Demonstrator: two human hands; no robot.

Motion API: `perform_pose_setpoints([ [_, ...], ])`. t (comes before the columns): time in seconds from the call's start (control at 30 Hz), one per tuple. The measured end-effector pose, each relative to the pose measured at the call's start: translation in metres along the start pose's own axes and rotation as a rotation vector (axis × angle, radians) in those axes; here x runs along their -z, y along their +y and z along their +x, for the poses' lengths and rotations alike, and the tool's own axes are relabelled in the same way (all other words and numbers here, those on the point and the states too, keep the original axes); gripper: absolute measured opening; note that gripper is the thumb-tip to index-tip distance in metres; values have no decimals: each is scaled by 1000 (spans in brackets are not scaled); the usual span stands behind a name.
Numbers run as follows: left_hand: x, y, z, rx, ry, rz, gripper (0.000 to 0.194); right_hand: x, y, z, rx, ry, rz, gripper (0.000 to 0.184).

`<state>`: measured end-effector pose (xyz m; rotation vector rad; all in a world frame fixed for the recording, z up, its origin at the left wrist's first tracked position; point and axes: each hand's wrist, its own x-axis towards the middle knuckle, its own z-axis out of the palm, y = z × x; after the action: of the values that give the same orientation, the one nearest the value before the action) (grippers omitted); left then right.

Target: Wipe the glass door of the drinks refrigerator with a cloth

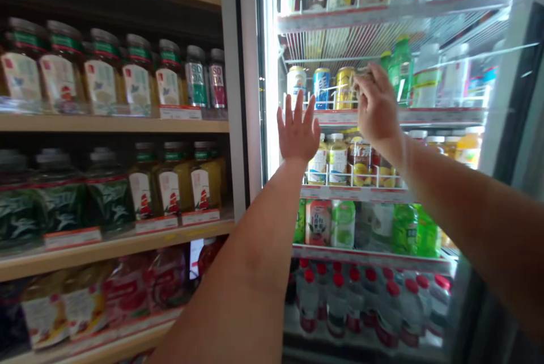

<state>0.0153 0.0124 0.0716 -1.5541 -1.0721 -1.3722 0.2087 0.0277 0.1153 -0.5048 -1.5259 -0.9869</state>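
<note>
My left hand [299,130] is raised in front of the lit drinks fridge with its fingers spread, holding nothing. Behind its fingertips on the shelf stand a white can [296,79] and a blue can [321,87]. My right hand [377,104] reaches to the same shelf, its fingers curled just right of a gold can [344,86]. A small dull gold-brown patch shows at its fingertips, too blurred to name. To the right of that hand is a green bottle [400,69].
Fridge shelves [391,11] with wire rails hold bottles above and below. Red-capped bottles [338,296] fill the bottom. On the left, a wooden shelf [106,122] carries juice bottles [102,75]. A metal post [243,69] separates shelving and fridge; a dark door edge [525,86] stands right.
</note>
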Motion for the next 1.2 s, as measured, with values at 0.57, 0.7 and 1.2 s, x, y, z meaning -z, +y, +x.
perform_pose_setpoints([
  [0.57, -1, -1, -1, -4, 9, -21, 56, -4, -17, 0, 125, -206, 5, 42],
  [0.7, -1, -1, 0, -15, 12, -9, 56, 7, -12, -3, -84, -25, -83, 42],
  [1.2, -1, -1, 1, -11, 17, -51, 59, 50, 18, -41, 286, -423, 6, 42],
])
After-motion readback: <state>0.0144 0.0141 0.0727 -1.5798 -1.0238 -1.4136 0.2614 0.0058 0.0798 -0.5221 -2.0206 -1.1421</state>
